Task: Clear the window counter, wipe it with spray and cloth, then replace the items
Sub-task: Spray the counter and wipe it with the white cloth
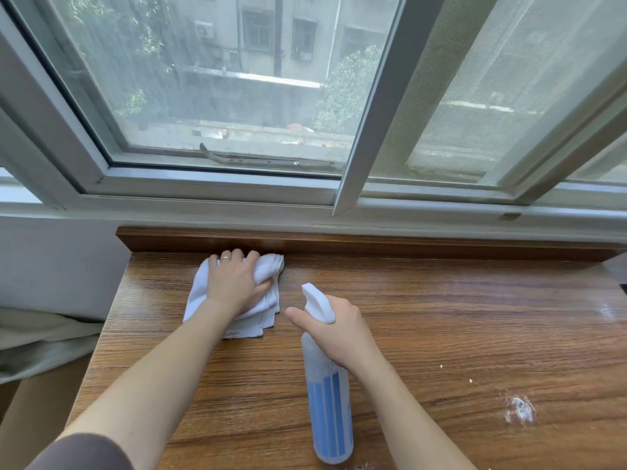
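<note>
My left hand (234, 283) presses a folded white cloth (268, 271) flat against the wooden window counter (458, 317) near its back edge, while my right hand (336, 329) grips a blue-striped spray bottle (327, 401) just beside it.

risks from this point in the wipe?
1. The white residue patch and small crumbs lie on the counter to the right, far from the cloth under the left hand; they could get missed.
2. The right hand holds the spray bottle tilted over the counter with the nozzle toward the cloth and window; a squeeze could mist the wooden back ledge or frame.
</note>
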The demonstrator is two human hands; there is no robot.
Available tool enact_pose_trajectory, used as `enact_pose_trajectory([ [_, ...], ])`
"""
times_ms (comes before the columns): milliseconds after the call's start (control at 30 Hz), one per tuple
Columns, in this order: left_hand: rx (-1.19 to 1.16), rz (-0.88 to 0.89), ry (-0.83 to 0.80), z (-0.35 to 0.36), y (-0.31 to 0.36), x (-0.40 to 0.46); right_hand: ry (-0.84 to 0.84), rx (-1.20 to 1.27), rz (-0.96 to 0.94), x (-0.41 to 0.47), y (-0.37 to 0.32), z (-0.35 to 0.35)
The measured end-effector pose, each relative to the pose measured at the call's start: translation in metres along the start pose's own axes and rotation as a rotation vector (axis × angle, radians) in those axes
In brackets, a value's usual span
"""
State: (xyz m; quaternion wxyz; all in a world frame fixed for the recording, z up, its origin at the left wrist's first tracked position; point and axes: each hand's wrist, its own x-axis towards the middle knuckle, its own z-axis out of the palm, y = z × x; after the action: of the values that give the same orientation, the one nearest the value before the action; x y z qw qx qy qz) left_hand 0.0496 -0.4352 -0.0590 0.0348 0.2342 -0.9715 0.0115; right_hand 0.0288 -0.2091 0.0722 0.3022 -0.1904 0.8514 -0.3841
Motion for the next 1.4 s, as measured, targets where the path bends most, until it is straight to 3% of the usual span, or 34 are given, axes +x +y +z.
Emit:
enact_pose_trajectory([
  [467,-0.051,0.02,0.088,0.007,0.014,-0.092,0.033,-0.052,0.05,-0.013,0.011,-0.012],
  [667,-0.055,0.003,0.049,0.002,0.016,-0.093,0.047,-0.065,0.038,-0.015,0.013,-0.01],
  [1400,-0.056,0.003,0.141,0.008,0.017,-0.071,0.058,0.001,0.086,-0.017,0.021,-0.017],
])
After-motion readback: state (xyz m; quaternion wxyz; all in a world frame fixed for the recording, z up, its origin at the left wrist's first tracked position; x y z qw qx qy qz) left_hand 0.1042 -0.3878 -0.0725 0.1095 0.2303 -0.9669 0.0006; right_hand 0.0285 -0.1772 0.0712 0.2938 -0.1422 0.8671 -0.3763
